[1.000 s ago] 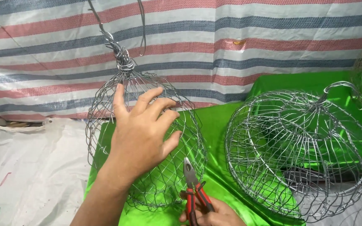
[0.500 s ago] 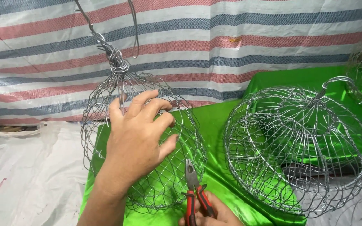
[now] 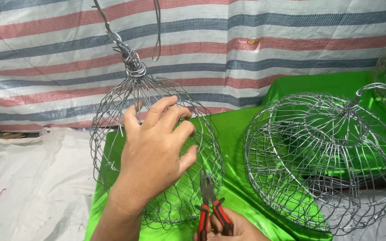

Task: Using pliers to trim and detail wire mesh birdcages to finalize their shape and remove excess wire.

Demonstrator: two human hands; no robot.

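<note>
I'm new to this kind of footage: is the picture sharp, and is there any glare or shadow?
Head view: light is soft and even, with no hard shadows; the green satin cloth shows bright sheen; the left hand and hanging wire basket look sharp; the right hand with pliers is cut off by the bottom edge.

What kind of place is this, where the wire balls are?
Probably a small craft workspace, maybe makeshift. A hanging wire basket is held by the left hand, the right hand grips pliers, a finished wire cage lies on green cloth, and a striped tarp hangs behind.
</note>
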